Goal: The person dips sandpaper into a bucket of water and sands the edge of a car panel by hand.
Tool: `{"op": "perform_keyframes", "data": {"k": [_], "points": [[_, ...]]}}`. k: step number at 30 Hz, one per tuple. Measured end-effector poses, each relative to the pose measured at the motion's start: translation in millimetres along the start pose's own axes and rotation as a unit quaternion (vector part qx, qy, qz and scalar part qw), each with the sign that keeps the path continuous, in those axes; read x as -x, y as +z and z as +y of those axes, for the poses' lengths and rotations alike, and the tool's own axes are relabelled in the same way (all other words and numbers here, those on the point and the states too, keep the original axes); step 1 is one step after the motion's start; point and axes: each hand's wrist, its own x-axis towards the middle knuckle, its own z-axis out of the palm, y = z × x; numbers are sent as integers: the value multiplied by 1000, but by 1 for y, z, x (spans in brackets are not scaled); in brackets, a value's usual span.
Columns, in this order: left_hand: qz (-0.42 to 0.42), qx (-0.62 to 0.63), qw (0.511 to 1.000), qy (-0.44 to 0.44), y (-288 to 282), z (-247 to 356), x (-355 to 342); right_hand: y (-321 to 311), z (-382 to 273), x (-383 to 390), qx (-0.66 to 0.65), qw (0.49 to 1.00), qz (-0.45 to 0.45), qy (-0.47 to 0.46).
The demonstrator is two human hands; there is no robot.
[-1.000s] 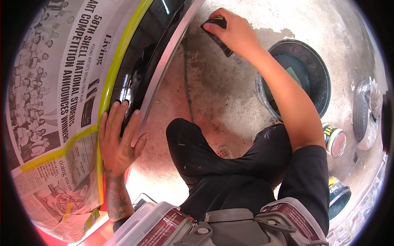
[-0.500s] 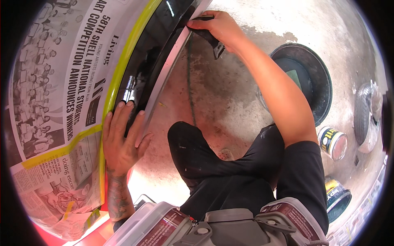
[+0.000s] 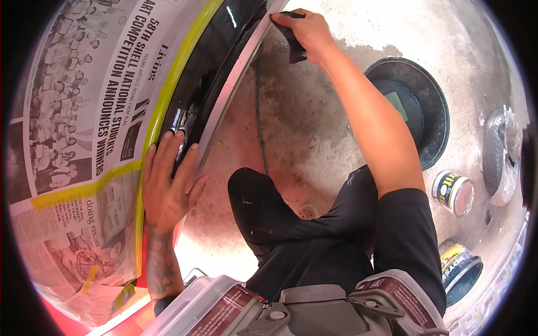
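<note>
Head view: left hand [image 3: 168, 185] open, flat against black panel [image 3: 210, 67] beside yellow tape [image 3: 168, 95] and newspaper [image 3: 84, 112]. Right hand [image 3: 305, 31] gripping dark pad [image 3: 294, 45], pressed to panel's pale lower edge, far up from left hand.

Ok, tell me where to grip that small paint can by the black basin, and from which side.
Grip the small paint can around its round side wall, coming from above with the fingers spread to either side. It stands on the concrete floor apart from the black basin, with bare floor around it. Its lid looks flat and closed, offering nothing to pinch, and no handle shows.
</note>
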Motion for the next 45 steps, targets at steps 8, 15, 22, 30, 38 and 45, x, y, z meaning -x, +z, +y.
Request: {"op": "perform_keyframes", "data": {"k": [8,15,22,30,38,45], "points": [[1,-6,1000,-2,0,1,0,23,3,24,24,998,-53,5],[-1,-5,1000,-2,1,1,0,12,-8,16,-52,997,-42,45],[1,-1,1000,-2,4,-1,1,9,4,27,137,985,-104,-20],[-5,-21,1000,16,8,-3,2,-190,-10,48,349,925,-144,51],[2,-67,997,27,12,-5,5,-293,79,97,517,839,-121,118],[-10,-90,995,46,14,-6,5,-293,114,114,513,820,-166,190]]}}
